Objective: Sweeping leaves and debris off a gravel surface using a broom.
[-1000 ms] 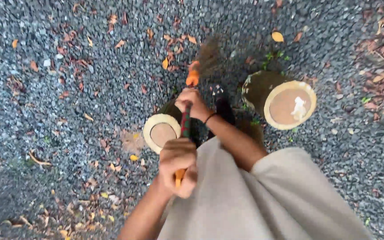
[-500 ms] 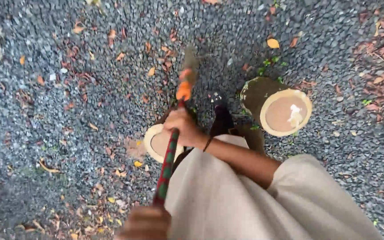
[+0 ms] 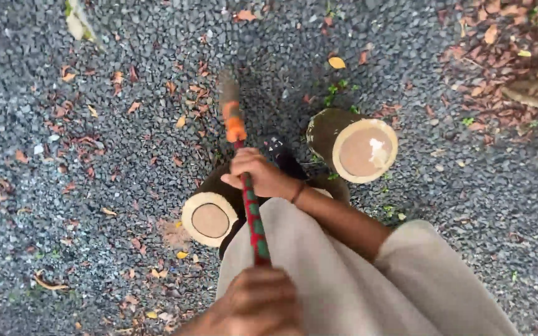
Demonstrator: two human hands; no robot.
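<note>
I hold a broom with both hands. Its handle (image 3: 254,227) is wrapped in red and green, with an orange collar (image 3: 235,127) above it and a blurred brown bristle head (image 3: 227,84) on the gravel. My right hand (image 3: 259,174), a dark band on its wrist, is shut on the handle just below the collar. My left hand (image 3: 256,302) is shut on the handle's lower end, near the bottom edge and over my beige garment (image 3: 337,280).
Two short cut log posts stand in the gravel: one (image 3: 210,218) just left of my hands, a larger one (image 3: 362,149) to the right. Dry leaves (image 3: 126,106) lie scattered over the grey gravel, thicker at the top right (image 3: 499,56).
The broom head has swung from the right to the left across the gravel. My left hand slid down the handle and away from my right hand. The view shifted, so the posts sit further left.
</note>
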